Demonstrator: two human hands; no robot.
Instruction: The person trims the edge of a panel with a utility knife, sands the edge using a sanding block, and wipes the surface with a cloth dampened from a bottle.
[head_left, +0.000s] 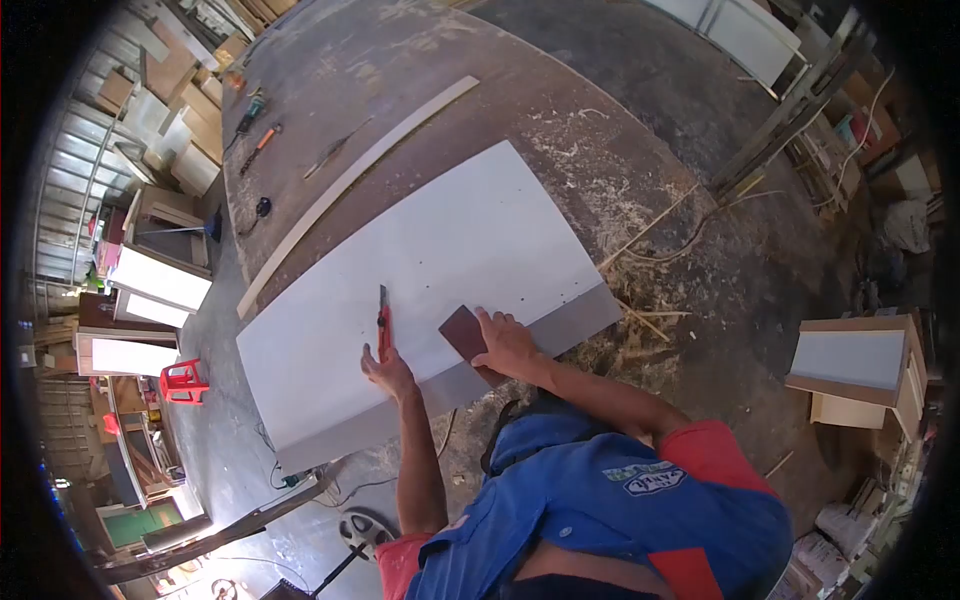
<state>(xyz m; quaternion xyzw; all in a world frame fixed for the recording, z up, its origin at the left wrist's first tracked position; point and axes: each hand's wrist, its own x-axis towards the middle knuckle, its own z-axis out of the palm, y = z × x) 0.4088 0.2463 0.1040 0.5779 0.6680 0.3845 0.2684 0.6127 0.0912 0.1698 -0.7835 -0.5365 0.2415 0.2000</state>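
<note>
A large white panel (330, 340) with a grey front edge lies on the worktable before me. My left hand (390, 376) is over its near part, fingers closed around the lower end of a red utility knife (384, 322). The knife's blade points away from me. To the right, my right hand (508, 345) grips a dark reddish-brown sheet that looks like sandpaper (461, 334), thumb on top, against the panel's surface. Part of the sheet is hidden under that hand. Several small dark specks dot the panel.
Beyond the panel lies a long pale strip (370, 175). A hammer (262, 146), a green power tool (250, 112) and a black round item (263, 207) are at the table's far left. Sawdust and thin sticks (650, 318) lie right. A red stool (184, 382) stands left.
</note>
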